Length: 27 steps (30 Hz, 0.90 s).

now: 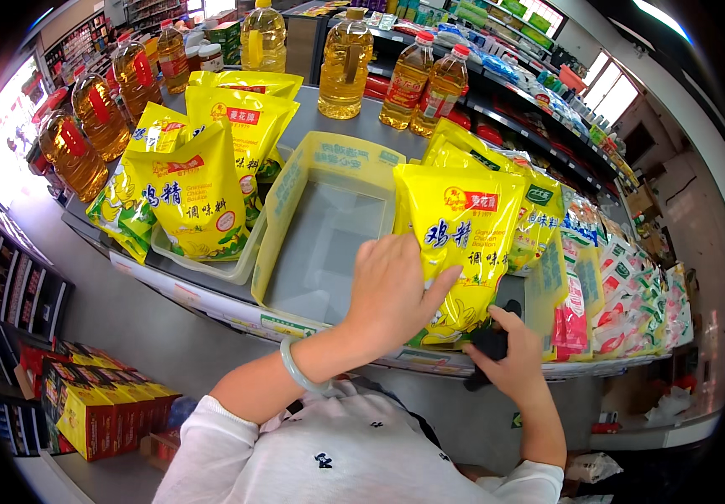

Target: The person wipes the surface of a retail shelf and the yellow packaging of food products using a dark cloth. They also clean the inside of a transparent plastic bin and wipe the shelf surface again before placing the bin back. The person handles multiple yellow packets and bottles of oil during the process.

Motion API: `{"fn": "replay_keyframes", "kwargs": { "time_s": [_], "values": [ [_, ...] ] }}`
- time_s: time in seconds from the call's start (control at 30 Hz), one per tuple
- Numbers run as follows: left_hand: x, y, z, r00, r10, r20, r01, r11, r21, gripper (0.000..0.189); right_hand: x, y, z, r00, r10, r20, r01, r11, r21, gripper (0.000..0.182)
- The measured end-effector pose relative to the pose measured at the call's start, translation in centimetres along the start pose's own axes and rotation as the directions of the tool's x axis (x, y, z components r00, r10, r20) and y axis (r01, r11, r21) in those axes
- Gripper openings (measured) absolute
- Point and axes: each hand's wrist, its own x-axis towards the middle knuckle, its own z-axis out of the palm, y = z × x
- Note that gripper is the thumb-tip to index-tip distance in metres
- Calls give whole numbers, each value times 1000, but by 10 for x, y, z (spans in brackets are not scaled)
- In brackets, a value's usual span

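A yellow bag of granulated chicken bouillon (463,220) stands upright in front of me, with similar bags behind it. At its left edge is my left hand (390,293), thumb across the front and the other fingers bent, their tips hidden. My right hand (516,359) is at the bag's lower right corner, fingers around a dark object (491,342) whose kind is unclear. Left of the bag sits a translucent yellow plastic bin (266,252), its visible floor bare. Farther left, more yellow bouillon bags (189,195) fill a clear plastic bin (236,271).
Bottles of cooking oil (344,69) line the back and left of the grey shelf (302,104). Pink and white packets (627,302) stand at the right beyond a yellow divider (545,296). Red and yellow boxes (94,409) are stacked low at the left.
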Motion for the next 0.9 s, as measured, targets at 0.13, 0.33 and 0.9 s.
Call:
{"fn": "replay_keyframes", "kwargs": {
  "time_s": [0.13,0.33,0.9],
  "values": [
    [5,-4,-3,1000,-7,10,5,985,174,40,5,4,9,1000,21,-13,-21,1000,7,60],
    [-4,-8,-24,994,15,107,-42,966,254,39,7,-20,-4,962,186,198,-162,978,-129,48],
    [40,3,-4,997,62,39,-65,995,76,27,157,-2,-116,632,632,-448,186,437,880,41]
  ]
}}
